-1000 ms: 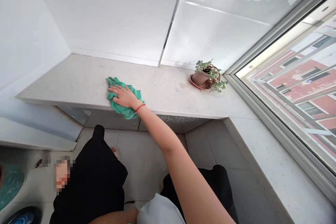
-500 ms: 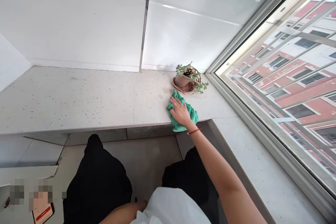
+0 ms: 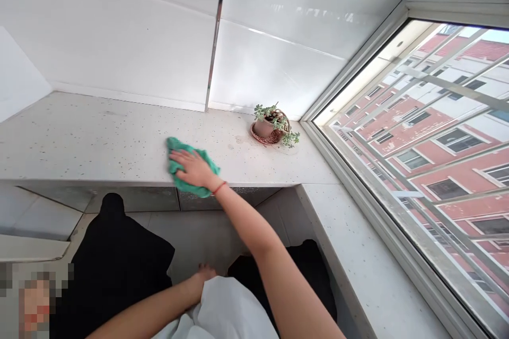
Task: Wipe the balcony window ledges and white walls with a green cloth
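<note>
My right hand (image 3: 194, 169) lies spread over a green cloth (image 3: 178, 145), pressing it down on the speckled stone ledge (image 3: 119, 137) close to its front edge. Part of the cloth hangs over that edge. A red string bracelet (image 3: 219, 187) circles my right wrist. Low in the view, my left hand (image 3: 207, 271) rests near my lap beside the white shirt; its fingers are small and mostly hidden. To the right of the cloth, apart from it, a potted succulent (image 3: 263, 126) stands on a brown saucer (image 3: 260, 139) by the wall.
Glossy white wall panels (image 3: 119, 47) rise behind the ledge. A framed window (image 3: 358, 77) with bars outside is on the right, above a side ledge (image 3: 358, 254). My knees (image 3: 119, 243) are in the recess below. A blurred patch (image 3: 35, 302) covers the lower left corner.
My right hand has slid the green cloth left along the ledge, away from the plant. My left hand has come further into view near my lap. The camera view has turned slightly.
</note>
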A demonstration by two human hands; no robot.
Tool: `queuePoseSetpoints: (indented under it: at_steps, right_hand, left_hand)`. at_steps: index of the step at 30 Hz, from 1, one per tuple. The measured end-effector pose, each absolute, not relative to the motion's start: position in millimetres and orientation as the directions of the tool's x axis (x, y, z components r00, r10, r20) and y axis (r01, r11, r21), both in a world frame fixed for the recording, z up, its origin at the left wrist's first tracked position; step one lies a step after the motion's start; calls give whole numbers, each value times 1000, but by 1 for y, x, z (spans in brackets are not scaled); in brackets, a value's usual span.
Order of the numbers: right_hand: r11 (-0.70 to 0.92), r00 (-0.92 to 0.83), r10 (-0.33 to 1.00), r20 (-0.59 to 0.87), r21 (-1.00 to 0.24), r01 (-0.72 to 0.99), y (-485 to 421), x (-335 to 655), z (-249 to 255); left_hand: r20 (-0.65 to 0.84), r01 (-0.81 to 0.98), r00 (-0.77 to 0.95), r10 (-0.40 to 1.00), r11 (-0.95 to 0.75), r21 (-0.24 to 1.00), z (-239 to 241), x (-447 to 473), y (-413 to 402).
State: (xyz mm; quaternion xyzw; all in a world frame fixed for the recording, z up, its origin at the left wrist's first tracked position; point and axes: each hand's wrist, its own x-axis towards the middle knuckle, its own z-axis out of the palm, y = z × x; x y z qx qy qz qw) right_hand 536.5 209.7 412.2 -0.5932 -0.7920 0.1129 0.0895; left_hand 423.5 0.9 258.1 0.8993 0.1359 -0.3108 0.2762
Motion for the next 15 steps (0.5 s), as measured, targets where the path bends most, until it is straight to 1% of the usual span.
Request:
queuePoseSetpoints:
  at_steps: [2,4,6,7,9,11,12,13,14,15]
  right_hand:
    - [89,-91,996,7,-314,945,162,608,411]
    - [-119,128,992,13,-301,946,111,679,410]
    - [-297,315,948,29,-263,918,72,734,410]
    - [-362,382,923,39,-246,899,59,753,410]
    - [-442,465,883,61,-227,868,49,772,407]
    - [-462,486,869,87,-208,862,58,762,402]
    - [-444,466,880,93,-194,875,68,747,399]
    - [-397,416,905,88,-179,900,80,726,397]
    - [-317,332,941,69,-169,933,93,701,395]
    - [-201,211,977,40,-168,965,107,673,394]
  left_hand:
    - [-672,386,739,57,-852,353,264,428,4]
    - [-649,323,761,16,-876,358,275,431,10]
    - [-602,264,798,-21,-887,380,288,433,19]
    - [-576,243,817,-25,-891,383,294,433,26]
    - [-526,218,850,-14,-901,376,304,430,41]
    - [-500,219,866,14,-909,354,310,424,57]
    - [-501,226,865,27,-912,342,312,421,63]
    - [-511,236,859,37,-914,330,312,418,69]
    - [-523,250,851,52,-916,315,311,416,72]
    - [-525,267,848,74,-915,304,309,415,74]
